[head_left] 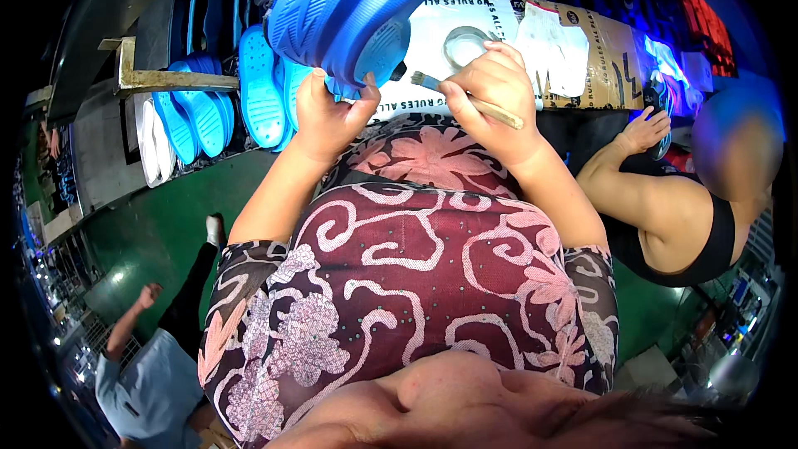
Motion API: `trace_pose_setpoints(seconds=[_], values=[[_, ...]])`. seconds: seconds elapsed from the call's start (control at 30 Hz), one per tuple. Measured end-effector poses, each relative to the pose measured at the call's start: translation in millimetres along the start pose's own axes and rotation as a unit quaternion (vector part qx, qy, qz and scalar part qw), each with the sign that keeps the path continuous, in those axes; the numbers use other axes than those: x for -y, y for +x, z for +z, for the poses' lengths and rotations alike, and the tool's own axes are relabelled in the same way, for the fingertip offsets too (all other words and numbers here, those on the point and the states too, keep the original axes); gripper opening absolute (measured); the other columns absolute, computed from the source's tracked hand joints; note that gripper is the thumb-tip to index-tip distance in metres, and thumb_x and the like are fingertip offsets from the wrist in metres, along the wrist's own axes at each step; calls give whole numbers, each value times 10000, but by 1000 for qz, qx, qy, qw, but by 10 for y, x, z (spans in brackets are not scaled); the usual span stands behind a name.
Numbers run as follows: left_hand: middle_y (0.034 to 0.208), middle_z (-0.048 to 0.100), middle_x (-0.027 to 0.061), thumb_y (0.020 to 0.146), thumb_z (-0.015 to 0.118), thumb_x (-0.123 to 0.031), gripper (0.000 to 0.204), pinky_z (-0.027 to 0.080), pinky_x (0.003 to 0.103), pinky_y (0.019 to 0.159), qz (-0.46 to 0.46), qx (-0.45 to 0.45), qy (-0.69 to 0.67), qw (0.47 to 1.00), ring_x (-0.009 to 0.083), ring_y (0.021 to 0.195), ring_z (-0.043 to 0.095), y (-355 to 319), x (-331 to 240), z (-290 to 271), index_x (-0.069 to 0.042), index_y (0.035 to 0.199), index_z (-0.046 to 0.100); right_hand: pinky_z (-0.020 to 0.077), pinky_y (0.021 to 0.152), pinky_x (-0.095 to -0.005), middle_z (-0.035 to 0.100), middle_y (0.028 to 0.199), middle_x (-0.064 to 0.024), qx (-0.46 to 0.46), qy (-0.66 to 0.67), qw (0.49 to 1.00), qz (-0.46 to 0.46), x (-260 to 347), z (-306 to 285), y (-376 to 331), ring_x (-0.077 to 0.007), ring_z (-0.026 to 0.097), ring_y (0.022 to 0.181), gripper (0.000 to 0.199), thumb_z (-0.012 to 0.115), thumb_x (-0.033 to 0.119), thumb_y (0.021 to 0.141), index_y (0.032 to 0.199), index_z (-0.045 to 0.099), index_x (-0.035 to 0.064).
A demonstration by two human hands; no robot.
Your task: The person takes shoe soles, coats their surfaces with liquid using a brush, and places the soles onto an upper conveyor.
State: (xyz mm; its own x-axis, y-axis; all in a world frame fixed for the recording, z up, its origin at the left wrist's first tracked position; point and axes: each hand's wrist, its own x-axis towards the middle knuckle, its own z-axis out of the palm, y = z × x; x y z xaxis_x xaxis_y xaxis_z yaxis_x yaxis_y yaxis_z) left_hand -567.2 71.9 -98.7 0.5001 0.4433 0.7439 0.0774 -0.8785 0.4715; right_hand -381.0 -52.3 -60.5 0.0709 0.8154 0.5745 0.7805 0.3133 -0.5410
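My left hand (334,112) is closed on the lower end of a big blue foam shoe (345,4), its side ridged and grooved. The shoe is tilted up in front of me and runs out of the top of the picture. In my right hand (499,96) is a brush (496,111) with a wooden handle, its bristle end pointing left toward the shoe, with a gap between them. Behind the brush, a small round dish (467,48) stands on a white printed sheet (416,100).
Light blue soles (262,87) and white ones (155,141) are lined up at left, near a metal bracket (179,81). Brown cardboard (611,58) covers the bench at right. A co-worker (673,199) sits close on my right, hand on a shoe. Another person (150,374) is behind at left.
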Motion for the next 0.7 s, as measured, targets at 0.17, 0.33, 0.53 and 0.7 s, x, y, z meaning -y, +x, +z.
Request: trace_pose_setpoints(seconds=[0.17, 0.33, 0.53, 0.7], values=[[850, 613, 88, 702, 648, 3, 343, 458, 266, 682, -120, -20, -95, 988, 134, 757, 570, 170, -99, -59, 28, 1014, 509, 408, 727, -347, 541, 593, -48, -45, 9, 998, 40, -110, -179, -118, -213, 514, 590, 127, 592, 116, 764, 658, 621, 54], [925, 576, 164, 748, 611, -70, 519, 475, 263, 486, -336, 80, -366, 864, 180, 621, 594, 722, -451, -439, 44, 1187, 358, 422, 569, -265, 566, 630, -57, -138, 108, 966, 188, -340, -158, -506, -142, 533, 600, 213, 534, 112, 849, 694, 630, 3], [946, 583, 168, 694, 675, -208, 625, 432, 220, 436, -288, 314, -566, 706, 160, 618, 584, 1298, -681, 41, 72, 1174, 389, 449, 580, -269, 601, 666, -83, -174, 112, 938, 279, -302, -188, -787, -145, 572, 638, 239, 514, 136, 871, 742, 631, -27], [1000, 587, 191, 818, 609, -206, 354, 465, 276, 842, -292, 312, -714, 554, 230, 914, 585, 3132, -1046, 2006, 2, 1079, 491, 433, 577, -242, 595, 657, -70, -239, 195, 881, 359, -496, -132, -979, -116, 543, 599, 262, 506, 165, 888, 753, 617, -29]])
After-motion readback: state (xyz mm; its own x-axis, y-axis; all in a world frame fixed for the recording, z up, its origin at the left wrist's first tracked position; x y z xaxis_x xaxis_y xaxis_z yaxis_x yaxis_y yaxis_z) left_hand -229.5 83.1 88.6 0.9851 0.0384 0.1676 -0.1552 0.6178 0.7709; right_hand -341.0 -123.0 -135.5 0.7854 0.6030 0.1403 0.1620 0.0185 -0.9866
